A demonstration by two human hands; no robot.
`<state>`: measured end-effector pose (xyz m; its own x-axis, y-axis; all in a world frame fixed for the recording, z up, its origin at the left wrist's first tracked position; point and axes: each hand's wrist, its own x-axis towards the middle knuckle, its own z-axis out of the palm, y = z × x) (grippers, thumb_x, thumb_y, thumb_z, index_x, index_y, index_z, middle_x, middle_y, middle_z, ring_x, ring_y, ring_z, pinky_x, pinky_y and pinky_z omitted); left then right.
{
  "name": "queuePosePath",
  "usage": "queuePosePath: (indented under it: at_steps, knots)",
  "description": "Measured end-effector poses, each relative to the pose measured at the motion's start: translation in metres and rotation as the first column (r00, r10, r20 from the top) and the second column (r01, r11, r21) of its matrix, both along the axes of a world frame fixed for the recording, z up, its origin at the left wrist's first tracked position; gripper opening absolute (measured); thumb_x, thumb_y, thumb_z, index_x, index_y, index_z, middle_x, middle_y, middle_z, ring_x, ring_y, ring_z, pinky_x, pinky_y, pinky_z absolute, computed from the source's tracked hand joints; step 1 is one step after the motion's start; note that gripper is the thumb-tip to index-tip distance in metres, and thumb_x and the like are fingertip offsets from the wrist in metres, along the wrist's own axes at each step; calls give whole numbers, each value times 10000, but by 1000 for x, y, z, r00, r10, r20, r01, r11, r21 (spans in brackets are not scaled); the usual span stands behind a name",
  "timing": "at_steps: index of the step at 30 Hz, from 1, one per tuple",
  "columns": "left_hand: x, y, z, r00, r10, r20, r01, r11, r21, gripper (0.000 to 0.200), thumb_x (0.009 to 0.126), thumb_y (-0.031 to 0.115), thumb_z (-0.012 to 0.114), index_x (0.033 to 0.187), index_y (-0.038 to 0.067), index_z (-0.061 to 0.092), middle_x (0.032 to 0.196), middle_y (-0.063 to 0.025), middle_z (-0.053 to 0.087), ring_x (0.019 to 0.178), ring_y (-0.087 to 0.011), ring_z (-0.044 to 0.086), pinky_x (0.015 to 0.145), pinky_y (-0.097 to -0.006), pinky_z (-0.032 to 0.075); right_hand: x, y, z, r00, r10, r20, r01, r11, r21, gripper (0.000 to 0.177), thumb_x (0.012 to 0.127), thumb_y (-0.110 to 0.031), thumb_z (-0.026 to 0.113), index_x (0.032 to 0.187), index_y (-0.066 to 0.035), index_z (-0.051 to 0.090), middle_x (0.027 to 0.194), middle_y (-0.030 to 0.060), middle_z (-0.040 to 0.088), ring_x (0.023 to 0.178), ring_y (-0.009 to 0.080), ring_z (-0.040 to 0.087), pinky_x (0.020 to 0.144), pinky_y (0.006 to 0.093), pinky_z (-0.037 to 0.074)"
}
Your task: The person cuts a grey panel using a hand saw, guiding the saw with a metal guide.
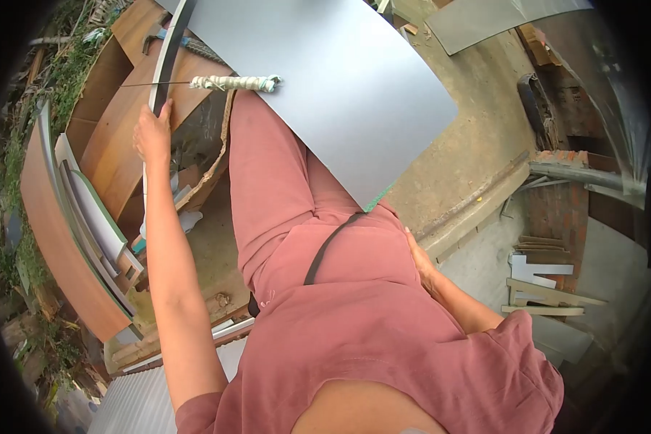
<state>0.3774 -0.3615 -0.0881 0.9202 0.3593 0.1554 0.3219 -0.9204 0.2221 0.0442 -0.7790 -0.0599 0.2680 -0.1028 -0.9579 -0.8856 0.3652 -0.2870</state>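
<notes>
My left hand point(153, 134) is closed around a long, narrow strip point(168, 61) with a pale edge and a dark face. A large grey panel point(347, 79) lies over my lap, its near corner with a green edge at my waist. Across my thigh, by the panel's left edge, is a tool handle wrapped in pale material point(235, 83); a thin dark rod runs from it to the left, crossing the strip. My right hand point(421, 264) rests at my right hip, its fingers mostly hidden by my clothes.
A hammer point(152, 37) lies on brown boards point(119, 134) at the upper left. Curved panels point(65, 224) lean beside plants. Concrete floor point(477, 137) spreads to the right, with a raised edge, offcuts point(539, 271) and clear sheeting point(593, 72).
</notes>
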Motion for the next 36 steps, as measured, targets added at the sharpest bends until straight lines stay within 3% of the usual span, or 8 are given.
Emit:
queuePosePath:
  at_steps: [15,16,18,20,23,25,27,36]
  knots:
    - [-3,-5,4,1000,2,21,-2,1000,7,472,821,509,602,938,52,588,858,-253,656,857,-439,627,750,-512,482,-6,-22,-11,948,316,27,-310,942,-124,746,942,-550,379,1381,51,323,1355,222,435,1208,299,479,971,398,432]
    - [-3,-5,5,1000,3,18,-3,1000,5,471,821,509,601,937,53,587,862,-254,656,859,-439,627,750,-513,482,1,-15,0,870,476,132,-443,870,-216,724,941,-539,389,1375,39,341,1333,238,458,1177,315,510,955,405,439]
    - [-2,-5,5,1000,5,22,-5,1000,7,472,820,510,601,934,52,586,863,-255,656,860,-438,627,750,-512,483,53,-13,76,152,988,-33,-928,132,-349,617,950,-476,409,1346,-3,404,1233,251,537,1064,352,575,909,428,449]
    - [-3,-5,4,1000,6,18,-6,1000,8,473,819,511,600,930,51,584,864,-255,656,861,-438,627,750,-512,483,105,1,162,-194,966,171,-915,-115,-388,513,937,-392,491,1306,-38,467,1134,190,612,985,350,604,850,422,471]
    - [-2,-7,3,999,12,31,-12,1000,12,476,815,512,603,927,50,583,862,-254,656,860,-438,627,753,-509,484,138,22,223,-84,687,722,-530,582,-616,1161,625,-739,627,1379,81,301,1151,251,593,1068,319,598,907,400,472]
    - [-3,-5,3,999,5,42,-5,1000,-3,475,814,511,606,929,50,584,862,-253,657,862,-439,627,757,-509,484,176,5,249,-424,683,594,-128,605,-786,1480,371,-857,628,1445,33,133,1410,314,305,1285,397,389,1012,490,375]
    - [-3,-5,5,999,11,36,-11,1000,3,473,814,509,606,930,51,585,863,-252,657,862,-440,627,758,-508,484,204,27,257,-639,257,725,-324,765,-557,1404,414,-890,576,1459,-43,176,1442,313,240,1337,452,269,1072,569,250]
    - [-1,-6,6,999,25,33,-25,1000,18,470,818,503,603,966,58,585,866,-250,659,858,-435,630,758,-506,484,226,66,245,-614,138,777,-347,837,-423,1384,425,-893,568,1458,-55,186,1443,313,238,1341,455,258,1076,574,234]
